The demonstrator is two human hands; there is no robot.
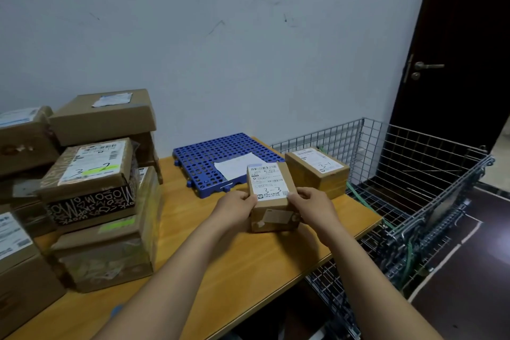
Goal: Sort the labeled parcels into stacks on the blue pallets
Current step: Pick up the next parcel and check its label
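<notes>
While it is held from both sides, the small parcel marked 3-3 (269,190) sits low over the near part of the wooden surface (220,257), just in front of the blue pallet (201,154); whether its base touches the wood or hangs just clear cannot be told. The left-hand grip (237,208) curls round its left edge with the thumb on the label, and the right-hand grip (311,205) does the same on the right, so both pinch the box between thumb and fingers. A white sheet of paper (237,165) lies on the pallet beyond the parcel, and no box shows on the pallet's visible part. To the right, near the pallet's corner, stands a parcel marked 3-1 (317,171); well to the left, a parcel marked 3-2 (91,168) tops a pile of boxes. A wire cage cart (414,174) stands past the surface's right edge. The step in hand looks like reading the label and choosing a place. The next move probably calls for carrying the box forward and setting it flat on the pallet, label up, with room left for others.
</notes>
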